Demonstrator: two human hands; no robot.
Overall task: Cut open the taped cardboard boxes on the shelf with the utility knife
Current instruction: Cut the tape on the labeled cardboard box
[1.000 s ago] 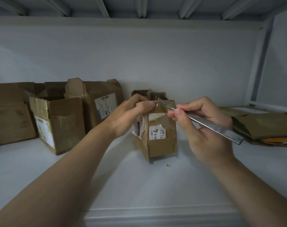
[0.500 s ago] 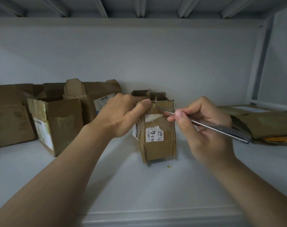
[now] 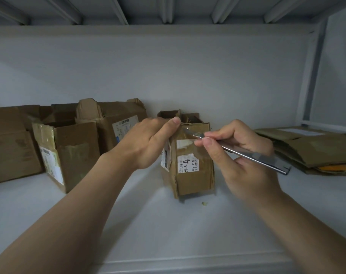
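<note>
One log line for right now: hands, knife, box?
left hand: grips box top | right hand: holds knife | blade tip: at box top front edge, near left thumb | box: upright on shelf

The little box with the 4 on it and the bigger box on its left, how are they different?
The little box is smaller than the bigger box. The left hand grips the little box while the utility knife touches its top edge; nothing touches the bigger box. Both are brown cardboard with white labels.

Small upright taped box (image 3: 194,175), knife (image 3: 237,150) tip seemingly at its top edge.
</note>
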